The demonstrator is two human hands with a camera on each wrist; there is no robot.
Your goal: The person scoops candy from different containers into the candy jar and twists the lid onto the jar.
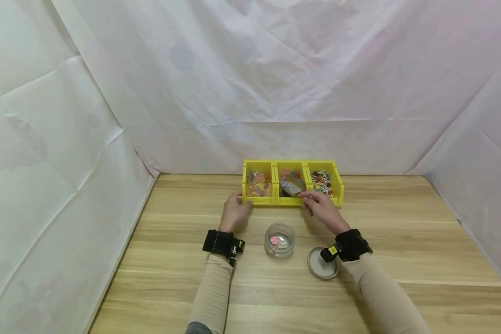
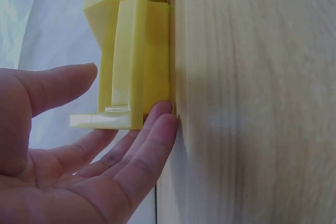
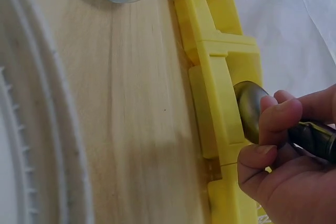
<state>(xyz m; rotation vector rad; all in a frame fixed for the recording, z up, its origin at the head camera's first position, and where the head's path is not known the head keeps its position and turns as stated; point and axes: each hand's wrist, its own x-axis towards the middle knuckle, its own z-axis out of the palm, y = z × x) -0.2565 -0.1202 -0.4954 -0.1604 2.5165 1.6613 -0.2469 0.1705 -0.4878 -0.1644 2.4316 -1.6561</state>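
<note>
My right hand point(image 1: 322, 211) grips the dark handle point(image 3: 315, 139) of a metal spoon point(image 1: 293, 185). The spoon's bowl dips into the middle compartment of a row of three yellow bins point(image 1: 259, 201), above small coloured pieces. At the row's left end, my left hand point(image 1: 235, 212) rests its extended fingers point(image 2: 152, 145) against the left bin's outer side, near its front corner, while the thumb stands apart. In front of the bins sits a lidless clear jar point(image 1: 280, 253) with a pink-and-white swirl piece point(image 1: 273, 240) inside.
A round lid point(image 1: 323, 277) lies right of the jar, below my right wrist. Small mixed pieces point(image 1: 259, 183) fill the left bin, and stick-like ones point(image 1: 321, 181) the right. White cloth point(image 1: 275, 144) hangs behind the wooden table point(image 1: 183, 218).
</note>
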